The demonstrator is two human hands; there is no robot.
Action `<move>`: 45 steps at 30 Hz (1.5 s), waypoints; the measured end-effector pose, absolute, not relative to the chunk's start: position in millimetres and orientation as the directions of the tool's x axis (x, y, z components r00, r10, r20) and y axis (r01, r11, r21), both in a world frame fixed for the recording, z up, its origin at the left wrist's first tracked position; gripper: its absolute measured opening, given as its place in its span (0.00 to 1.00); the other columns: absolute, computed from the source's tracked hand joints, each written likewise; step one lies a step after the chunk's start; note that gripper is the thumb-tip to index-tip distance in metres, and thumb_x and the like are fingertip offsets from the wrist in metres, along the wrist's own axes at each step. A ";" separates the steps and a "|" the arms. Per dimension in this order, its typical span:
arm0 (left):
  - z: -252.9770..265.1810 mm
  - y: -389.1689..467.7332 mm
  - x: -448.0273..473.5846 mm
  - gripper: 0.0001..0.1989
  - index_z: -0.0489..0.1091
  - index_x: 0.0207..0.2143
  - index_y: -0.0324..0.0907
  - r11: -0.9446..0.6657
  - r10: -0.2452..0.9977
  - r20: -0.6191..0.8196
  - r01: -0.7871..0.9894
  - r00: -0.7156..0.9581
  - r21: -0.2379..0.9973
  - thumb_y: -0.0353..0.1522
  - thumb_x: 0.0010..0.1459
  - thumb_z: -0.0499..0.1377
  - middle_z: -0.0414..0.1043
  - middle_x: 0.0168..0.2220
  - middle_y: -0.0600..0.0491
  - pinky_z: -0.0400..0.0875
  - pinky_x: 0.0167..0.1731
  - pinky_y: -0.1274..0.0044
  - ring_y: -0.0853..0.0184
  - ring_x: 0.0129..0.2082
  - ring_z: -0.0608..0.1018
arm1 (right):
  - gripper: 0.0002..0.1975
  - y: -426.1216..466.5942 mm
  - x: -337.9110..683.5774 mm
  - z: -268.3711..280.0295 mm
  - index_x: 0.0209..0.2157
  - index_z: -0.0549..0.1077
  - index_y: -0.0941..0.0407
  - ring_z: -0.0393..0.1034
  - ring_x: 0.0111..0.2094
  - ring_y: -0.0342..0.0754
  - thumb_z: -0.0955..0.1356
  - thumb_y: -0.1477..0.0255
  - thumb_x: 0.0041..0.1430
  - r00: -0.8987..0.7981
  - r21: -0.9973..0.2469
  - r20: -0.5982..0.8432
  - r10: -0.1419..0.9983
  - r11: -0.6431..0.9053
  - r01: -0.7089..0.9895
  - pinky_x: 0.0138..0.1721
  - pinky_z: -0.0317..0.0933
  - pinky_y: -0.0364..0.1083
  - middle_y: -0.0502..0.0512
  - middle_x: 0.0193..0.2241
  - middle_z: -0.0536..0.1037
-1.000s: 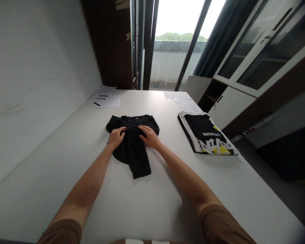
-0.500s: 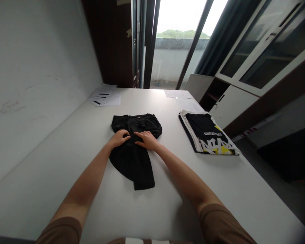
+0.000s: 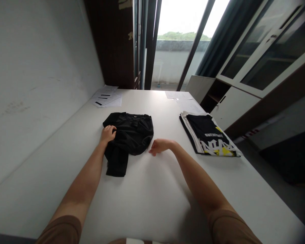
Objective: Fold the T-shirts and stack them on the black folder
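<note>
A black garment, seemingly a T-shirt (image 3: 133, 130), lies partly folded on the white table (image 3: 147, 200), its collar at the far side. One sleeve-like flap points toward me at the lower left. My left hand (image 3: 108, 134) is closed on the shirt's left edge, fingers curled over the cloth. Just off the lower right edge, my right hand (image 3: 160, 145) is low over the table with its fingers loosely bent and slightly apart. No cloth shows in it.
To the right sits a stack of folded shirts (image 3: 205, 130), the top one black with white and yellow print. Papers (image 3: 108, 96) lie at the far left against the wall, and more sheets (image 3: 184, 100) at the far right edge. White cabinets (image 3: 237, 101) stand beyond.
The shirt has turned and shifted left, and its near flap now lies further left and reaches less far toward me. My left hand moved left along it; my right hand moved right, off the cloth.
</note>
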State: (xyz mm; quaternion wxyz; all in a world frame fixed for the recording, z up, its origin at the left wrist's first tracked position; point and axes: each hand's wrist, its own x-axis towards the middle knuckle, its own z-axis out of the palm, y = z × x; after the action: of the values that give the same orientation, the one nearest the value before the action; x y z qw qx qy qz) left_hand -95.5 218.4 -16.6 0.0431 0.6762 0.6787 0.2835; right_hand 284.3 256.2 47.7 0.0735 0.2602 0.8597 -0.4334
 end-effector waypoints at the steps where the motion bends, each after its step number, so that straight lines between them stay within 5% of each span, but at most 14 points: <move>1: -17.5 219.1 -91.4 0.14 0.73 0.45 0.44 -0.090 0.942 0.329 0.897 -0.063 0.432 0.29 0.57 0.56 0.73 0.53 0.43 0.53 0.64 0.49 0.48 0.63 0.67 | 0.15 253.2 277.7 47.9 0.27 0.83 0.56 0.68 0.24 0.43 0.70 0.62 0.62 -0.837 -0.675 -0.273 0.474 0.525 0.518 0.31 0.62 0.43 0.50 0.22 0.77; 4: -19.4 219.3 -72.0 0.18 0.74 0.46 0.48 -0.192 0.950 0.306 0.894 0.066 0.404 0.28 0.52 0.58 0.74 0.55 0.49 0.46 0.67 0.50 0.51 0.64 0.67 | 0.12 236.9 248.0 41.9 0.43 0.82 0.54 0.73 0.39 0.48 0.68 0.64 0.67 -0.705 -0.643 0.193 0.682 0.631 0.434 0.43 0.65 0.46 0.56 0.38 0.80; 7: -19.1 216.4 -58.1 0.16 0.76 0.45 0.47 -0.286 0.943 0.278 0.874 0.184 0.394 0.30 0.52 0.59 0.75 0.54 0.51 0.50 0.68 0.55 0.55 0.62 0.69 | 0.24 215.1 218.6 25.8 0.60 0.73 0.53 0.70 0.52 0.53 0.71 0.62 0.65 -0.685 -0.587 0.386 0.618 0.737 0.334 0.55 0.63 0.51 0.60 0.51 0.77; 10: -17.3 213.4 -58.8 0.14 0.78 0.43 0.47 -0.320 0.937 0.267 0.863 0.226 0.390 0.30 0.55 0.58 0.76 0.54 0.52 0.56 0.66 0.61 0.57 0.63 0.68 | 0.29 202.0 204.2 9.9 0.64 0.69 0.54 0.71 0.51 0.55 0.72 0.65 0.62 -0.787 -0.588 0.283 0.548 0.747 0.309 0.54 0.63 0.50 0.61 0.51 0.77; 15: -18.7 209.3 -73.3 0.14 0.79 0.45 0.49 -0.241 0.952 0.270 0.894 0.142 0.379 0.31 0.62 0.57 0.76 0.55 0.52 0.53 0.66 0.55 0.55 0.65 0.65 | 0.11 203.7 213.6 20.3 0.40 0.80 0.59 0.71 0.35 0.46 0.69 0.66 0.66 -0.937 -0.748 0.039 0.347 0.632 0.202 0.39 0.61 0.42 0.52 0.33 0.78; 20: -18.9 204.9 -80.1 0.17 0.80 0.47 0.50 -0.094 0.947 0.320 0.930 -0.027 0.355 0.29 0.65 0.53 0.74 0.59 0.51 0.50 0.66 0.51 0.52 0.67 0.62 | 0.24 192.5 242.8 56.5 0.34 0.81 0.61 0.64 0.28 0.40 0.72 0.51 0.60 -0.916 -0.900 -0.326 -0.234 0.373 0.225 0.32 0.58 0.39 0.46 0.23 0.70; 22: -15.6 204.9 -75.4 0.20 0.79 0.50 0.49 -0.050 0.931 0.356 0.943 -0.075 0.330 0.27 0.63 0.52 0.71 0.61 0.50 0.52 0.67 0.54 0.53 0.67 0.62 | 0.26 186.3 255.6 62.9 0.38 0.82 0.60 0.63 0.26 0.39 0.70 0.49 0.62 -0.838 -0.897 -0.405 -0.366 0.335 0.287 0.31 0.59 0.39 0.46 0.22 0.69; 24: -11.2 204.5 -64.6 0.24 0.75 0.56 0.48 -0.029 0.912 0.399 0.953 -0.098 0.301 0.25 0.61 0.52 0.68 0.63 0.49 0.54 0.67 0.58 0.55 0.66 0.63 | 0.27 184.0 265.4 62.1 0.43 0.82 0.59 0.65 0.26 0.40 0.68 0.49 0.65 -0.877 -0.892 -0.410 -0.251 0.309 0.329 0.30 0.60 0.39 0.47 0.24 0.71; 26: -8.0 201.4 -49.1 0.28 0.69 0.62 0.46 -0.025 0.903 0.419 0.962 -0.095 0.272 0.26 0.60 0.54 0.65 0.65 0.48 0.55 0.68 0.62 0.56 0.66 0.63 | 0.26 186.3 269.2 55.7 0.44 0.82 0.59 0.66 0.26 0.40 0.65 0.51 0.68 -0.944 -0.894 -0.315 0.099 0.301 0.331 0.30 0.62 0.40 0.49 0.25 0.73; 29: -9.2 188.2 -25.2 0.34 0.60 0.69 0.44 0.000 0.920 0.382 0.976 -0.086 0.219 0.33 0.60 0.59 0.60 0.68 0.44 0.55 0.68 0.60 0.52 0.68 0.61 | 0.20 193.5 261.7 41.6 0.46 0.80 0.57 0.71 0.31 0.43 0.64 0.59 0.71 -0.809 -0.867 -0.038 0.586 0.383 0.318 0.35 0.65 0.42 0.53 0.33 0.77; 32: -17.1 168.2 -11.8 0.40 0.53 0.72 0.43 0.058 0.944 0.311 0.984 -0.109 0.169 0.42 0.62 0.61 0.54 0.71 0.40 0.56 0.66 0.57 0.48 0.70 0.57 | 0.14 199.1 245.6 25.9 0.50 0.79 0.53 0.73 0.46 0.48 0.66 0.64 0.70 -0.766 -0.741 0.191 0.614 0.602 0.298 0.52 0.65 0.48 0.57 0.46 0.79; 35: -25.2 148.3 -15.6 0.40 0.49 0.74 0.42 0.131 0.954 0.254 0.984 -0.158 0.120 0.47 0.66 0.56 0.49 0.73 0.38 0.56 0.66 0.53 0.46 0.72 0.54 | 0.20 203.4 233.5 9.0 0.59 0.74 0.52 0.65 0.60 0.54 0.67 0.64 0.69 -0.783 -0.564 0.213 0.584 0.728 0.390 0.65 0.54 0.55 0.60 0.58 0.73; 39: -29.4 122.7 -42.8 0.38 0.47 0.75 0.44 0.195 0.961 0.185 0.978 -0.206 0.073 0.50 0.69 0.50 0.48 0.74 0.39 0.54 0.66 0.50 0.47 0.72 0.53 | 0.30 215.9 233.1 -8.3 0.69 0.63 0.50 0.49 0.70 0.63 0.65 0.56 0.70 -0.616 -0.341 0.113 0.780 0.613 0.713 0.68 0.40 0.65 0.64 0.69 0.59; 45: -30.1 75.9 -91.3 0.32 0.53 0.73 0.45 0.196 0.976 0.096 0.981 -0.196 0.011 0.46 0.72 0.43 0.49 0.74 0.43 0.51 0.66 0.47 0.46 0.72 0.54 | 0.34 250.4 251.7 -11.9 0.71 0.57 0.48 0.53 0.66 0.70 0.59 0.49 0.71 -0.331 -0.217 0.056 0.942 0.335 0.917 0.65 0.39 0.70 0.66 0.66 0.63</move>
State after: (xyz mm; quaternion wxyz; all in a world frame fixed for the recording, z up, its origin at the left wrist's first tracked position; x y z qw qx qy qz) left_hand -91.3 75.9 -30.1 -0.0338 0.6332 0.7725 0.0346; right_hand 251.7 250.4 -11.9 -0.0862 0.5718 0.8126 -0.0732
